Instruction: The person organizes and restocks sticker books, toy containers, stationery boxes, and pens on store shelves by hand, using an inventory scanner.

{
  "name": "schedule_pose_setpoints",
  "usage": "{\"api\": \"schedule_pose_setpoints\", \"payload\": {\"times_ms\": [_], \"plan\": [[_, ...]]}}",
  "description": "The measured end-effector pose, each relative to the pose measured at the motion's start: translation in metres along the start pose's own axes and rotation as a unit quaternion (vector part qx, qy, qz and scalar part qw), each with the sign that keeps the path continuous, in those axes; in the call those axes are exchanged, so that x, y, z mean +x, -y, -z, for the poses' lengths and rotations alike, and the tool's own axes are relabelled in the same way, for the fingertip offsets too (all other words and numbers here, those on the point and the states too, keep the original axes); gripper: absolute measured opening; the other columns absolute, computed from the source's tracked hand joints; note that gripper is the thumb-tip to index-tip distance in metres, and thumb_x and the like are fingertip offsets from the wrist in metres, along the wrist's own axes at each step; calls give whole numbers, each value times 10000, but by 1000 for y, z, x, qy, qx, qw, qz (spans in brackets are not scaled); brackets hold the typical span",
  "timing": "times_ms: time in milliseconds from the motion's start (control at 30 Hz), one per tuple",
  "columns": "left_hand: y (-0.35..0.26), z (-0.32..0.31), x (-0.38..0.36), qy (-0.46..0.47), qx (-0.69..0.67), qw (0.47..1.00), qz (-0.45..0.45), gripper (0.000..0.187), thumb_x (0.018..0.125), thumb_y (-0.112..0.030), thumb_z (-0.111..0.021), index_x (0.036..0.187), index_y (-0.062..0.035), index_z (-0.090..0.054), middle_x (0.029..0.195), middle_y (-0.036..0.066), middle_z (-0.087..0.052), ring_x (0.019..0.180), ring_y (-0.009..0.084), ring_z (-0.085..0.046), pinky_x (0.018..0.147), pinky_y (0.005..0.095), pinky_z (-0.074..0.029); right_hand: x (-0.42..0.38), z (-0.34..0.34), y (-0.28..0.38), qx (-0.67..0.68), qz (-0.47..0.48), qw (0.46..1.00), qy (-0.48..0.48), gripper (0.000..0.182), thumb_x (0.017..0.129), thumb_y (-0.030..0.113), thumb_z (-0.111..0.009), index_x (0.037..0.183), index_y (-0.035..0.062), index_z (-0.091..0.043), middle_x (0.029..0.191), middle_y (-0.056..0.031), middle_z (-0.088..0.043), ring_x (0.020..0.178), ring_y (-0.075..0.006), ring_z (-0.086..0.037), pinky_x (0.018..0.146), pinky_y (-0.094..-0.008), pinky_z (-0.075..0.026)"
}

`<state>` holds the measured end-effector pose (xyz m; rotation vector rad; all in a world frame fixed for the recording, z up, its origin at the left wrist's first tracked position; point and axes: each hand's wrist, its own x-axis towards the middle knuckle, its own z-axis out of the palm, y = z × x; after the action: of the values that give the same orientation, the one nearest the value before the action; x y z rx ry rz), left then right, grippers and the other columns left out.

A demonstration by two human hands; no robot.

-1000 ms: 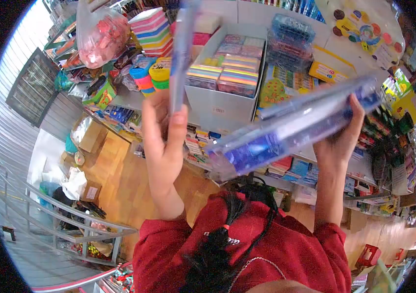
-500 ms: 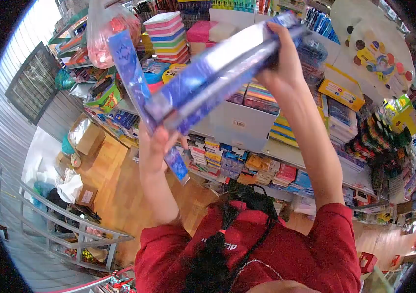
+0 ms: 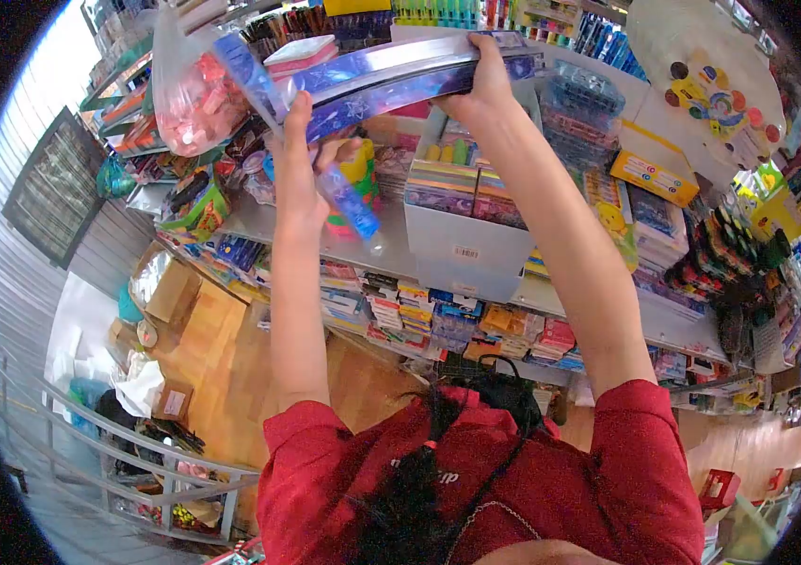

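Moved: the left hand [image 3: 303, 184] is sitting higher in view than half a second ago, the right hand [image 3: 485, 83] is standing farther left, and the long packs [image 3: 400, 92] are lying closer to level.
Left grip: thumb and fingers are pinching the narrow pack [image 3: 352, 202], whose ends are poking out above and below the hand.
Right grip: its fingers are pinching the long packs near their right end.
Long packs: they are hanging above the shelf [image 3: 264, 221], left ends meeting the left hand and crossing the narrow pack.
Slip risk: the long packs could be sliding out of line, since they are being held near their ends and the plastic is looking slick; a loosening thumb could be dropping the narrow pack.
Snag risk: the narrow pack's upper end is pointing toward the plastic bag [image 3: 198, 108] and could be catching it.
Count: two hands, one narrow pack, one plastic bag, one white box [image 3: 464, 240], one yellow box [image 3: 653, 162]; the long packs are showing two layers, possibly hiding more.
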<state>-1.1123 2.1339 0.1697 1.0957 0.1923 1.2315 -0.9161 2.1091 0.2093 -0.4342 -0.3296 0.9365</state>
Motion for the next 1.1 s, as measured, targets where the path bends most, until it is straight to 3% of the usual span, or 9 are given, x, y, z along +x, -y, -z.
{"api": "schedule_pose_setpoints", "payload": {"times_ms": [200,300,400,500,667,867,933,1000,1100], "plan": [[4,-19,-2,-28,-37,998,-41,345,827,-297,-643,1009,-25,-535,904,76,-608,635,136,-572,582,223,-505,-10,2,-6,-60,-29,998,-16,479,874,400,-520,1212,72,-436,1217,-151,-496,1137,-307,-483,972,-570,-378],[6,-17,-2,-20,-30,998,-59,329,824,-261,-648,1009,-14,-535,895,75,-604,648,137,-583,615,246,-525,2,7,-4,-145,-84,986,-22,569,880,531,-447,1267,115,-419,1248,-133,-491,1110,-318,-499,897,-565,-423],[8,-16,2,-28,-36,997,-60,323,822,-239,-651,1008,-3,-533,885,75,-601,651,138,-587,669,283,-552,5,8,4,-217,-121,968,25,647,899,597,-361,1324,109,-370,1302,-158,-454,1167,-351,-462,927,-590,-395],[15,-9,10,-9,-30,999,-40,328,819,-241,-657,1002,-4,-524,884,81,-589,638,136,-574,756,347,-566,-4,5,8,-248,-129,960,-3,720,895,646,-286,1362,100,-327,1355,-170,-413,1216,-365,-428,926,-617,-375],[48,9,38,-10,-63,997,39,299,803,-259,-683,941,-49,-521,818,52,-561,654,143,-536,811,409,-557,9,9,17,-355,-107,924,-95,686,898,588,-379,1318,46,-357,1245,-238,-485,1111,-370,-524,905,-577,-423],[70,18,57,-21,-89,989,118,269,798,-258,-697,901,-78,-525,787,30,-558,663,137,-534,817,406,-557,22,6,28,-450,-101,885,-57,630,887,543,-419,1261,36,-428,1205,-234,-519,996,-362,-571,824,-537,-472],[70,20,60,-11,-88,988,124,258,801,-251,-697,903,-84,-530,791,24,-563,663,133,-536,813,401,-558,28,2,32,-509,-94,855,-39,611,883,527,-432,1242,33,-452,1191,-232,-530,957,-359,-587,797,-524,-488],[68,20,59,-13,-74,989,125,249,804,-247,-697,913,-92,-536,799,21,-569,669,130,-541,805,394,-558,33,2,38,-608,-76,790,-27,593,880,512,-446,1222,29,-475,1178,-231,-542,919,-357,-602,769,-511,-504],[67,19,55,-3,-57,991,125,246,801,-238,-707,929,-100,-548,806,17,-575,674,125,-545,800,388,-558,47,10,54,-787,-37,615,-24,566,874,489,-465,1194,24,-511,1158,-229,-559,862,-353,-626,729,-492,-529]]}}
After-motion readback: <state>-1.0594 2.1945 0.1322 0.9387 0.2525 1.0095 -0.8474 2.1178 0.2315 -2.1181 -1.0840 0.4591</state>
